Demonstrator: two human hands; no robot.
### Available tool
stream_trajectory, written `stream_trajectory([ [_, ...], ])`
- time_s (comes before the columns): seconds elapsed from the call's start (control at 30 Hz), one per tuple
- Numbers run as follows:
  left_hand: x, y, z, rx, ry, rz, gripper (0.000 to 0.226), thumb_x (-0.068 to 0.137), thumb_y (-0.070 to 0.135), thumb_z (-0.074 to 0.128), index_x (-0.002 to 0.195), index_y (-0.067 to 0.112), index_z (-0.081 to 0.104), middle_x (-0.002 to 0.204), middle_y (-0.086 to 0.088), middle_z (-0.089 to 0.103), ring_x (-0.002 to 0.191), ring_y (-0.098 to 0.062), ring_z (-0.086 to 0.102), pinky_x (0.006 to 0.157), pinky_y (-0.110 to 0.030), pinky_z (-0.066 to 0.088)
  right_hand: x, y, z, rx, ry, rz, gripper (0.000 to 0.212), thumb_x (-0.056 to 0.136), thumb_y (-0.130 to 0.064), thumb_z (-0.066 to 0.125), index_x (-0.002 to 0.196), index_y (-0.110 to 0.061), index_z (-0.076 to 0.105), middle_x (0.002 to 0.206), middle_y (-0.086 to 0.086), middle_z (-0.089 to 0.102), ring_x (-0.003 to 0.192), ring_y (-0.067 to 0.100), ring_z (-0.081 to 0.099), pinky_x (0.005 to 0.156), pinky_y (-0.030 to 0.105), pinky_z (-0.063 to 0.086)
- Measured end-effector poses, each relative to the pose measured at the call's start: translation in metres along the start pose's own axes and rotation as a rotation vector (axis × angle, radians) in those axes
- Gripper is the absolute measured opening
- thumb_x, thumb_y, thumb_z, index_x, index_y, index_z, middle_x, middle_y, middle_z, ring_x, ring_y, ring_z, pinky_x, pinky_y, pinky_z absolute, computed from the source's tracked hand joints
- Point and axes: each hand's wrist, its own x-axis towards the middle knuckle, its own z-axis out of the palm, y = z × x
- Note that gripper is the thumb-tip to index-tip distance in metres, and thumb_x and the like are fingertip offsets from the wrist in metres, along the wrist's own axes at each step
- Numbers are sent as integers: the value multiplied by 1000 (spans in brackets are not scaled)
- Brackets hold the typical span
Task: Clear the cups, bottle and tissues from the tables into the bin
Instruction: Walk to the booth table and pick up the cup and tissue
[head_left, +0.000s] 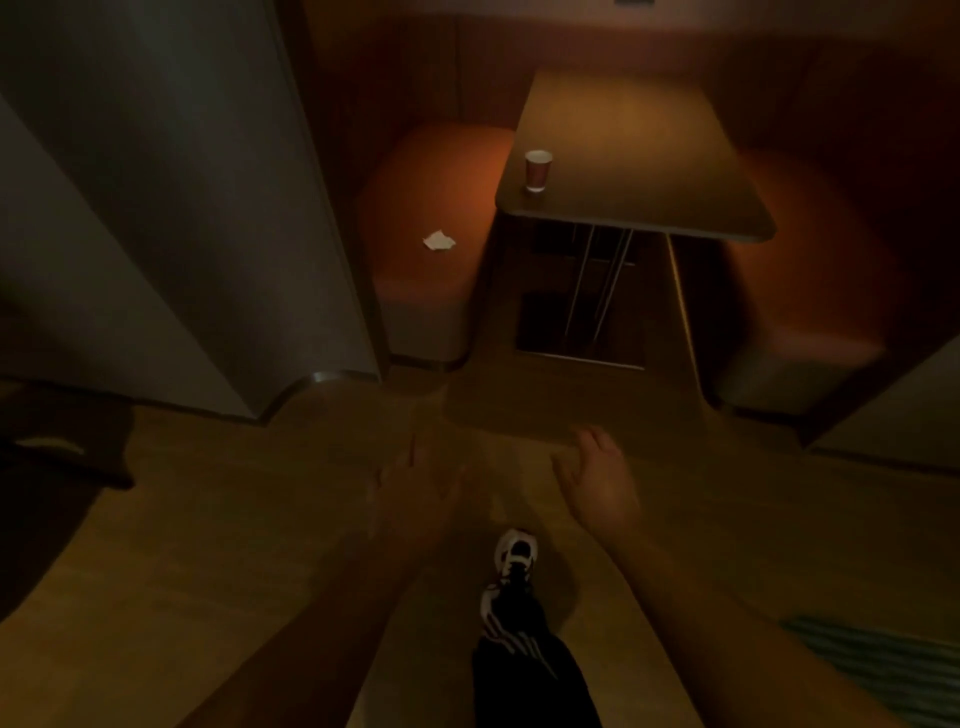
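A brown paper cup (537, 170) with a white rim stands upright at the near left corner of a wooden booth table (639, 156). A crumpled white tissue (439, 241) lies on the orange seat (431, 208) to the table's left. My left hand (410, 493) and my right hand (597, 483) are both stretched out low over the floor, well short of the table, fingers apart and holding nothing. The scene is dim and my left hand is blurred. No bottle or bin is in view.
A grey partition wall (182, 208) stands at the left, ending beside the orange seat. A second orange seat (810, 291) is right of the table. Thin metal table legs (597, 280) show underneath. My shoe (514, 561) steps forward on the wooden floor.
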Motion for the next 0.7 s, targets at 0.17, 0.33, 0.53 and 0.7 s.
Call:
stream_trajectory([
  [0.17,172,37,2,-21,56,54,71,92,56,39,149,22,16,155,-5,22,136,-26,29,107,-46,22,176,-8,0,54,21,-46,46,95,-33,51,137,-13,45,144,10,41,131,26,39,105,40,37],
  [0.33,320,75,-29,-51,166,42,71,88,51,52,145,18,28,149,-7,32,135,-25,32,104,-48,26,329,-28,-23,100,50,-43,45,94,-31,53,135,-13,47,144,9,40,130,25,40,104,38,37],
  [0.53,446,95,-36,-34,99,47,71,89,53,47,145,14,28,149,-11,32,135,-29,31,106,-53,26,457,-43,-34,127,35,-27,46,95,-32,52,137,-14,45,146,7,38,132,23,38,107,40,37],
  [0.7,544,102,-28,-35,39,49,73,90,58,38,147,17,20,152,-10,27,136,-30,28,108,-52,21,547,-44,-23,111,53,10,47,95,-32,52,137,-12,45,145,7,38,132,22,38,107,39,36],
])
